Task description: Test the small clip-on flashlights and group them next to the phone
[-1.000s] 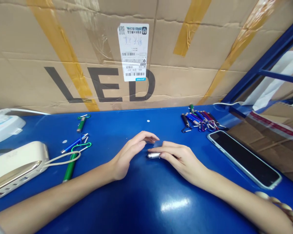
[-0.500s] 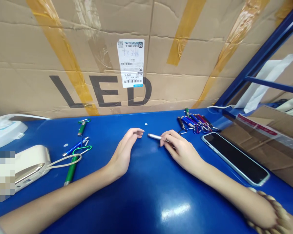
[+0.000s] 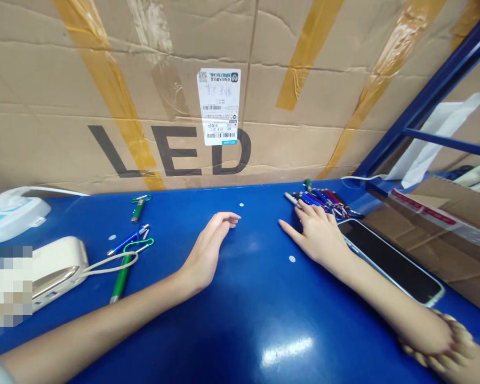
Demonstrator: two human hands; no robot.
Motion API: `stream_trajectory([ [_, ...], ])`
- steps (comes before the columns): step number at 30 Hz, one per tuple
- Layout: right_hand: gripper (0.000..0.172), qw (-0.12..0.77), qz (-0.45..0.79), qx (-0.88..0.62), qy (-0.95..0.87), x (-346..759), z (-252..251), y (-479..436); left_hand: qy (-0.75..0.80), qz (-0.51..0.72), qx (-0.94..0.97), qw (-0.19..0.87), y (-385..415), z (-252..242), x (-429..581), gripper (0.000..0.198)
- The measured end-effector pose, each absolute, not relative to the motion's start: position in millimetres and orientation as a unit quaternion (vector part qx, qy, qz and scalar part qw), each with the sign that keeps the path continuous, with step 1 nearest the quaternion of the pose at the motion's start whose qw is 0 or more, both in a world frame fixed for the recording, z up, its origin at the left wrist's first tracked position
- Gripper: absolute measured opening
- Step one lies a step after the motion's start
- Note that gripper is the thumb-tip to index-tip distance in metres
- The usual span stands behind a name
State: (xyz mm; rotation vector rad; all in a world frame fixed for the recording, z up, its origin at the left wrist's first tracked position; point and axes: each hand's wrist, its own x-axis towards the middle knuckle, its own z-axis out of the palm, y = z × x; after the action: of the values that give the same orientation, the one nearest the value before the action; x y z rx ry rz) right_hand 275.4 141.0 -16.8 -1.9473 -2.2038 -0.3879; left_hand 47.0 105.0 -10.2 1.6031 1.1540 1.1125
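My left hand [image 3: 208, 250] rests on its edge on the blue table [image 3: 224, 330], fingers stretched and slightly bent, holding nothing. On the right, my right hand [image 3: 322, 232] lies with its fingers spread over the near side of a pile of pen-shaped metal tubes with clips [image 3: 318, 200]. A silver pen-shaped tube [image 3: 292, 200] lies at the left edge of that pile, by my right fingertips, which partly hide it. Over to the left are a short green tube with a clip [image 3: 137, 210], a thin blue one [image 3: 126, 241] and a longer green one with a carabiner [image 3: 121, 277].
A phone [image 3: 392, 261] lies beside my right wrist, near an opened cardboard box [image 3: 444, 229]. At the left stand a white power bank with a cord loop [image 3: 64, 261] and a white packet [image 3: 14, 218]. A large carton [image 3: 176, 96] walls off the back.
My right hand has moved right and away from me to the pile. The silver tube it held is now at the pile's edge, and its fingers have spread. My left hand is nearly still.
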Motion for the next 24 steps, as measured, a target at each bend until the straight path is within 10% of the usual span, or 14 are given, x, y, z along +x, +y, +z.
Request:
stream_trajectory([
  [6,0.067,0.120,-0.171,-0.654,-0.727,276.4,-20.4,140.6,0.469,0.415,0.681,0.380,102.0,-7.7,47.3,0.032],
  [14,0.050,0.151,-0.132,-0.583,-0.787,274.6,-18.5,139.2,0.475,0.165,0.865,0.001,87.0,-7.9,59.0,0.034],
  [24,0.028,0.155,-0.106,-0.499,-0.846,271.3,-13.0,135.6,0.723,-0.136,0.646,-0.204,96.4,7.1,42.1,0.049],
])
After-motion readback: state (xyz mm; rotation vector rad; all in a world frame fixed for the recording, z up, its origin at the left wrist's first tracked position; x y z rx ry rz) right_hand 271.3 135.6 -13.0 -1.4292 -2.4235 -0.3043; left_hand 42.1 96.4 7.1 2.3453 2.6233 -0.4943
